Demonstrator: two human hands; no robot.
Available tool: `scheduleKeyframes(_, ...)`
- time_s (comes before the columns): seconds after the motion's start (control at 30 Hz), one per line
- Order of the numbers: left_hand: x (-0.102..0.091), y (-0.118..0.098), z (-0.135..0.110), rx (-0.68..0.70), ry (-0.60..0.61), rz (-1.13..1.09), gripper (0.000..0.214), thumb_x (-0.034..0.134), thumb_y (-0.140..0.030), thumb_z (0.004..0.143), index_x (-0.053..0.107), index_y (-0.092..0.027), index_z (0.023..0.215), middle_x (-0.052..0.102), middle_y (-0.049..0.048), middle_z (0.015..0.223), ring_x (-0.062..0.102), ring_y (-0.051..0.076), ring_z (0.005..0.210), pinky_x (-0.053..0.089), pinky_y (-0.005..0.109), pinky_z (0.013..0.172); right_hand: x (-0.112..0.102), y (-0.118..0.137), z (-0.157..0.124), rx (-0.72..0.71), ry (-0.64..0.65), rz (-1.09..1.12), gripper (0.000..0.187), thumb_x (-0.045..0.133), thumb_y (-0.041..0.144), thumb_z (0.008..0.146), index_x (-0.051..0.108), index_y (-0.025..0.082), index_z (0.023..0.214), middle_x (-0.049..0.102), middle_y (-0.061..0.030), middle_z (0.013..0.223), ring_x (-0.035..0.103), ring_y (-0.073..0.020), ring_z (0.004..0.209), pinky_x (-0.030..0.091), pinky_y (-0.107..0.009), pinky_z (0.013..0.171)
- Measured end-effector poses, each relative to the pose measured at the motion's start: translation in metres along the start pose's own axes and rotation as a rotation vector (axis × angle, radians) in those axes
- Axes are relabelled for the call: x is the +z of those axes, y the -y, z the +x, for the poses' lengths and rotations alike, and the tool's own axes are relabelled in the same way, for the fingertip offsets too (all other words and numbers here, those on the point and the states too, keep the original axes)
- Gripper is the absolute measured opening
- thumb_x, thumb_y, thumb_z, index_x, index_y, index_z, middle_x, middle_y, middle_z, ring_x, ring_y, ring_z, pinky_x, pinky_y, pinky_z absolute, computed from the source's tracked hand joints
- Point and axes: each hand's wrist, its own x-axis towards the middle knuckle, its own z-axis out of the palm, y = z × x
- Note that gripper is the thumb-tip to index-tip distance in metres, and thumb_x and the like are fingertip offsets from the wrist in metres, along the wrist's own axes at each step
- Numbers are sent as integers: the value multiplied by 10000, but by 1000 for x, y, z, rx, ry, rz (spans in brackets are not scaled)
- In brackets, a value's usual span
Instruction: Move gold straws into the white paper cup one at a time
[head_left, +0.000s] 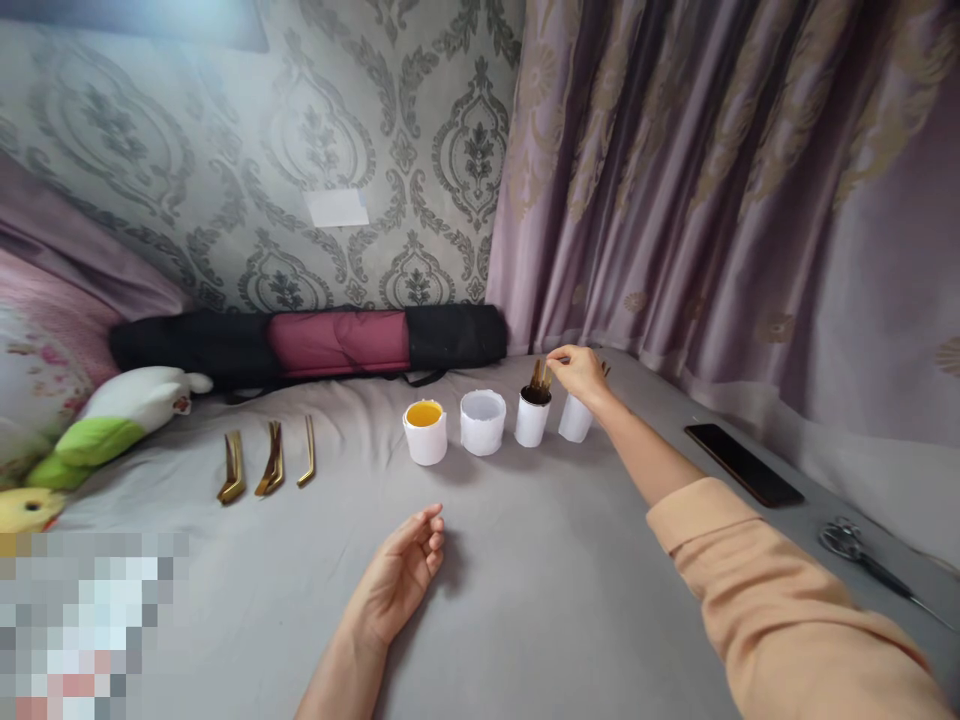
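My right hand (pixel 579 374) is reaching over the white-wrapped cup with a dark inside (pixel 532 422), its fingers pinched at the top of a thin gold straw-like stick (pixel 547 374). Other gold sticks (pixel 535 375) stand in that cup. Partly behind my right hand is another white cup (pixel 575 418), with gold tips showing above it. My left hand (pixel 405 570) is held low over the grey sheet, palm turned inward, fingers loosely curved and holding nothing. Beyond it stand a white cup with a yellow inside (pixel 425 445) and a wider white cup (pixel 482 432).
To the left lie two bundles of bent gold straws (pixel 234 468) and a single bent one (pixel 307 452). Plush toys (pixel 112 420) sit further left. A black and maroon long bag (pixel 337 342) lies along the wall. On the right are a phone (pixel 742 465) and scissors (pixel 844 540).
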Motion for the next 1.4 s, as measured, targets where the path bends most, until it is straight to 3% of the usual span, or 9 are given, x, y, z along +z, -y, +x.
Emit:
scheduleKeyframes(0.67,-6,1,3,1,35,3,204,549,-133,770,591,-77,962,550,51,779,515,71,610,450,179,515,-12,2,-11,-29,-75,103,212,492,243,723,670,167,809,679,-46,745,611,-166,717,449,-290,707)
scheduleKeyframes(0.97,-5,1,3,0,26,10,197,541,-130,774,582,-80,959,543,46,773,509,71,607,446,177,506,-18,7,-28,-77,-189,204,227,479,257,730,661,146,808,663,-65,737,591,-163,678,443,-294,684)
scheduleKeyframes(1.4,-5,3,4,8,31,16,185,524,-111,777,573,-72,951,542,48,762,505,72,598,444,182,503,-9,11,-68,25,-203,342,277,409,323,786,609,153,872,629,-56,694,553,-152,601,416,-281,616)
